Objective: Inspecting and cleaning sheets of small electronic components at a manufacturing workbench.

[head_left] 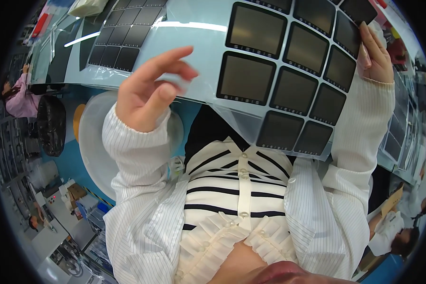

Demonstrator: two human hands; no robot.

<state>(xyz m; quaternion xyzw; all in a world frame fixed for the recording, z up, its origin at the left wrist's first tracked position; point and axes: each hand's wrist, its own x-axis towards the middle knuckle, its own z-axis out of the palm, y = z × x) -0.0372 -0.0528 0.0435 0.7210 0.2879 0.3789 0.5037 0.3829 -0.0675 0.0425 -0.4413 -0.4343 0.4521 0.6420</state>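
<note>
- I see a large, pale blue-grey flexible sheet (199,42) held up in front of the wearer's chest, spanning the top of the head view from about 10 o'clock to 2 o'clock; its long axis runs roughly 9 to 3 o'clock, sagging toward 4 o'clock.
- My right hand (376,54), at 2 o'clock, grips the sheet's right edge, fingers laid flat over the corner dark panel and thumb out of sight behind, so I call it clamped on the sheet.
- My left hand (149,92), near 11 o'clock from centre, hangs loosely curled with fingers spread, index finger extended toward 3 o'clock; it sits in front of the sheet's bare middle strip, and I cannot tell whether it touches it.
- The right hand is the one bearing the sheet; the left is nearer its middle.
- Count: one sheet; two clusters of dark square panels (293,90) on it. The right cluster shows about thirteen panels in view, some cut by the frame. The left cluster (120,40) shows about twelve smaller-looking panels, foreshortened.
- Below the sheet, at 9 o'clock, a white round stool or basin (92,151) sits on the blue floor.
- A seated person in pink (19,99) works far off at 9 o'clock.
</note>
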